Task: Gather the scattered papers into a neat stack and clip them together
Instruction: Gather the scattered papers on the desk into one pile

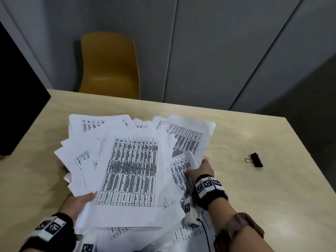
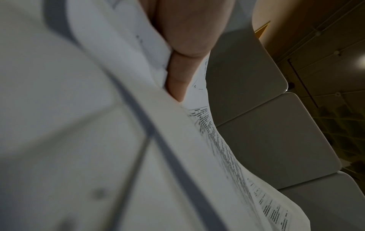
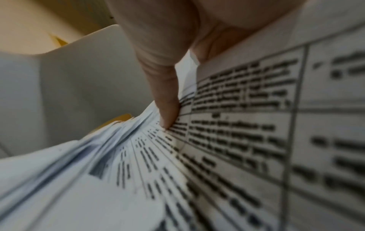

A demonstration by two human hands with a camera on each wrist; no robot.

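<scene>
White printed papers (image 1: 127,170), covered in dark tables, lie fanned in a loose, overlapping heap on the pale wooden table (image 1: 254,206), with their near ends running off the bottom of the head view. The left hand (image 1: 78,202) comes in from 7 o'clock and grips the heap's near left corner: its thumb lies on top of the sheets, while the other fingers are hidden beneath them. In the left wrist view the thumb (image 2: 185,51) presses down against the layered paper edges, and most of that picture is blurred white paper too close to read. The right hand (image 1: 200,170) reaches in from 5 o'clock and holds the right side of the heap, thumb on the printed face and the fingers tucked under a curled-up sheet edge, so how they lie cannot be made out. The right wrist view shows the thumb (image 3: 166,101) pinning a printed sheet where the pages splay apart; the print is smeared and unreadable. Both wrists wear dark bands with black-and-white markers. A black binder clip (image 1: 256,160) lies alone on the table at 3 o'clock from the heap, well apart from it and from both hands. A mustard-yellow chair (image 1: 109,64) stands beyond the table's far edge at 12 o'clock, its legs hidden.
</scene>
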